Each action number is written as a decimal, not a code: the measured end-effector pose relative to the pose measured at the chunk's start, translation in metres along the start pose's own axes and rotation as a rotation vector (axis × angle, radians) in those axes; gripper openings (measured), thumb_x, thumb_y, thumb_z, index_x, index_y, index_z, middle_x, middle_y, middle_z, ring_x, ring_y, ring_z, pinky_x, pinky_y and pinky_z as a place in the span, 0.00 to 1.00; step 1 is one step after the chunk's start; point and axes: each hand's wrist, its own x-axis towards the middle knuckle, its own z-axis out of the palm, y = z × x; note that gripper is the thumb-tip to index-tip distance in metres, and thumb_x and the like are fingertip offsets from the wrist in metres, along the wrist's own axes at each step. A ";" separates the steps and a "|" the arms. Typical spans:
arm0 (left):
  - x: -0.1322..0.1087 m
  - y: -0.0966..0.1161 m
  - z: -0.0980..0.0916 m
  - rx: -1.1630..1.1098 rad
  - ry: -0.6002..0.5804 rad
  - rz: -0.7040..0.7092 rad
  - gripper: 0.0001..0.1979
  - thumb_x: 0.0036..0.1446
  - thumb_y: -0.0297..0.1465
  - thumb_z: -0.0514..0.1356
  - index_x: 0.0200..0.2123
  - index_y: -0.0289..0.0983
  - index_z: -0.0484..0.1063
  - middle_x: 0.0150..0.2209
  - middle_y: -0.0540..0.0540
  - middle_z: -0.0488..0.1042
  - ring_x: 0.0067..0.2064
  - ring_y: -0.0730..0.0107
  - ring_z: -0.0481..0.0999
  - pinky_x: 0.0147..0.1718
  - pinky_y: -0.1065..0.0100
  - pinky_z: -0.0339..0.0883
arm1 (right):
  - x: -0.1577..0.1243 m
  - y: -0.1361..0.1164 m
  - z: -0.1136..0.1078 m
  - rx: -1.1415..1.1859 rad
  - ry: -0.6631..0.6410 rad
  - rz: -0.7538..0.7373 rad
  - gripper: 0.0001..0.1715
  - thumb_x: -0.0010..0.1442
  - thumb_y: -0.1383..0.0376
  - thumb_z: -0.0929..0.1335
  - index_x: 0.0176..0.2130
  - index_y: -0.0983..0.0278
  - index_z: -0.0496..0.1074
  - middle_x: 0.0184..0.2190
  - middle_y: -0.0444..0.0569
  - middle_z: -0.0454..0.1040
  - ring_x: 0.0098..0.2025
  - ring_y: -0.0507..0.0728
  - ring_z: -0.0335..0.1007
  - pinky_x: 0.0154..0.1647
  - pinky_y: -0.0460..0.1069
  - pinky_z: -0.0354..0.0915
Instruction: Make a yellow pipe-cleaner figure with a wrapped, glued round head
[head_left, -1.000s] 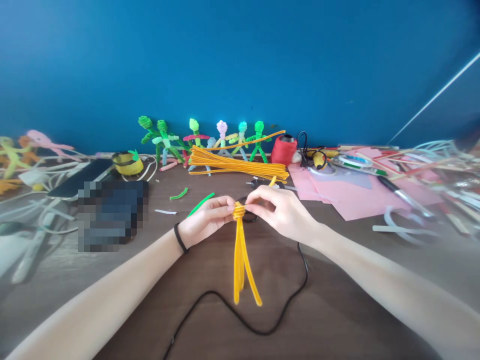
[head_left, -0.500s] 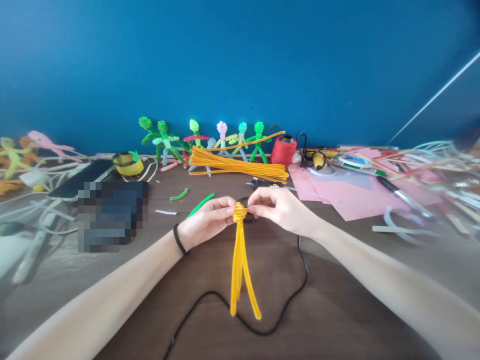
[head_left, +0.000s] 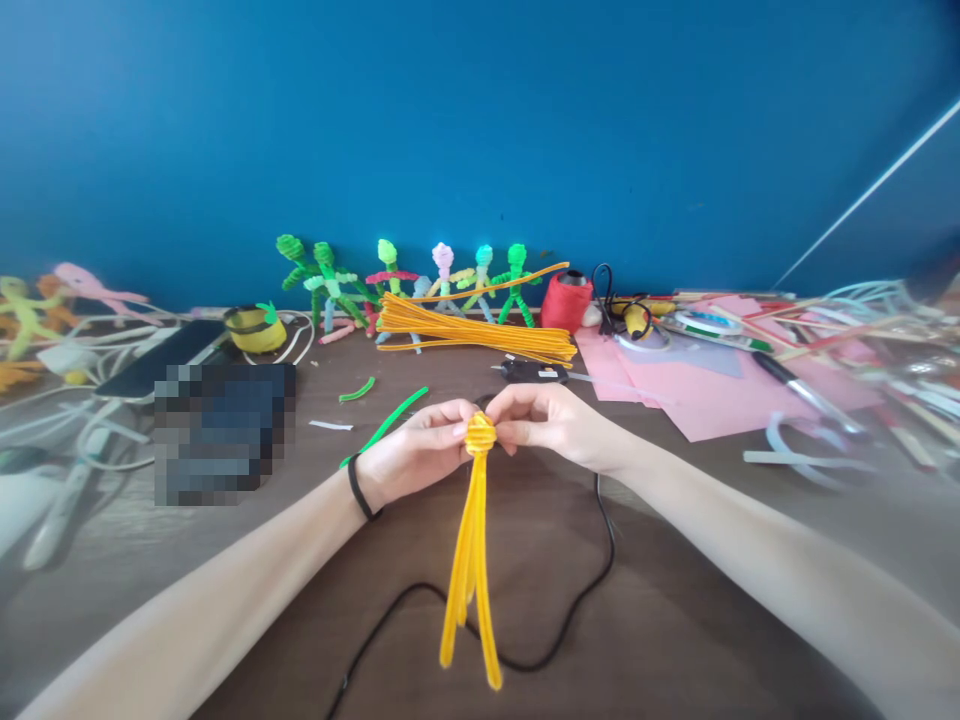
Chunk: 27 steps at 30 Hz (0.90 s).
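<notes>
Between both hands hangs a bundle of yellow pipe cleaners [head_left: 470, 545], coiled into a round knob at the top, with several straight ends dangling below. My left hand [head_left: 420, 445] pinches the knob's left side between thumb and fingers; a black band circles that wrist. From the right, my right hand [head_left: 551, 425] pinches the knob with thumb and index finger. Just behind the hands lies a black glue gun [head_left: 534, 371], its black cord [head_left: 559, 645] looping over the table under the bundle. A green pipe cleaner [head_left: 394, 420] lies beside my left hand.
Orange-yellow pipe cleaners [head_left: 472, 330] lie in a pile before several small pipe-cleaner figures [head_left: 517, 285] along the blue wall. A red thread spool [head_left: 566, 302], pink paper [head_left: 712, 395] and a marker [head_left: 806, 390] are right. A pixelated dark object [head_left: 232, 430] and white cables are left.
The bundle's dangling ends have swung left and come lower, nearer to me. My right fingers have shifted slightly on the knob, and more of the glue gun shows.
</notes>
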 end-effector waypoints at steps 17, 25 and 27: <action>0.001 -0.005 0.000 -0.045 -0.075 -0.010 0.07 0.42 0.29 0.65 0.26 0.34 0.70 0.28 0.47 0.73 0.34 0.66 0.73 0.37 0.67 0.59 | -0.003 0.009 0.003 0.120 -0.039 -0.047 0.05 0.52 0.67 0.68 0.33 0.66 0.70 0.29 0.45 0.73 0.29 0.48 0.68 0.35 0.46 0.64; 0.007 0.004 -0.006 0.073 0.081 0.065 0.02 0.48 0.26 0.60 0.28 0.34 0.69 0.29 0.47 0.71 0.34 0.71 0.70 0.38 0.66 0.61 | -0.001 0.007 0.001 -0.060 0.093 -0.028 0.08 0.52 0.64 0.68 0.32 0.67 0.68 0.26 0.45 0.72 0.28 0.49 0.68 0.36 0.49 0.64; 0.007 0.009 -0.006 0.141 0.159 0.128 0.01 0.49 0.26 0.59 0.28 0.35 0.70 0.27 0.49 0.69 0.31 0.74 0.68 0.35 0.69 0.61 | 0.000 0.008 0.000 -0.096 0.118 -0.016 0.08 0.52 0.64 0.68 0.32 0.67 0.68 0.25 0.46 0.72 0.28 0.50 0.68 0.36 0.49 0.65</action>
